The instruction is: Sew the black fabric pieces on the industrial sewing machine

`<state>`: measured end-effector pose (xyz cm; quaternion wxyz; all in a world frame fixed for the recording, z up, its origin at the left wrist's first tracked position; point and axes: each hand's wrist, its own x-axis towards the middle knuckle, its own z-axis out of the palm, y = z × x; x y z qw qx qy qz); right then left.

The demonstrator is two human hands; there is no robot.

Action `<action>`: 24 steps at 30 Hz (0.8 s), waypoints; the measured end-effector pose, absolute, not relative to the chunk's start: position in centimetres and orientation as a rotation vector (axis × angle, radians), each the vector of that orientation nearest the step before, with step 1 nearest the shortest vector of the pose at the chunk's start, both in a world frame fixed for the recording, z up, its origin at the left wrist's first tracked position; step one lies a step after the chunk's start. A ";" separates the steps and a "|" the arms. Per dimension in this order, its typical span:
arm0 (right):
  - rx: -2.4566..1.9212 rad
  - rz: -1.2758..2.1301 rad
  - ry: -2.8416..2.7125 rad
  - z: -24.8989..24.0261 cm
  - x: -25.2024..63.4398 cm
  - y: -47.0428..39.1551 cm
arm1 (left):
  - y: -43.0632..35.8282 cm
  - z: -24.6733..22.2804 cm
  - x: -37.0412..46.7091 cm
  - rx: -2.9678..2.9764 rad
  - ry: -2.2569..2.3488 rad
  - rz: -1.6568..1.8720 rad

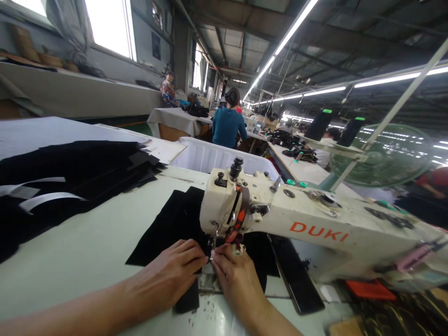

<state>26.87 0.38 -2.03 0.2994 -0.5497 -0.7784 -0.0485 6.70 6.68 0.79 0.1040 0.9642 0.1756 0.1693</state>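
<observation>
A white sewing machine with orange lettering stands before me, its needle end between my two hands. Black fabric lies flat around and behind the needle, and more of it shows right of the needle. My left hand has its fingers closed on the fabric's near edge, just left of the presser foot. Close against the foot's right side, the thumb and fingers of my right hand are pinched together on the fabric. My fingertips hide the exact stitching spot.
Stacked black fabric pieces with white strips lie at left. A dark phone-like slab rests under the machine arm. Behind are a white bin and a person in a teal top. Thread cones and a green fan stand at right.
</observation>
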 end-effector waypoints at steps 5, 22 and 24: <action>-1.433 -0.190 -2.035 -2.5 26.9 0.7 | 6.0 2.6 7.0 2.880 0.578 0.387; -1.668 -0.156 -1.901 -2.7 27.3 1.6 | 6.6 1.4 6.9 2.895 0.553 0.439; -1.744 -0.171 -1.902 -2.7 27.1 1.7 | 6.7 1.2 6.8 2.920 0.538 0.429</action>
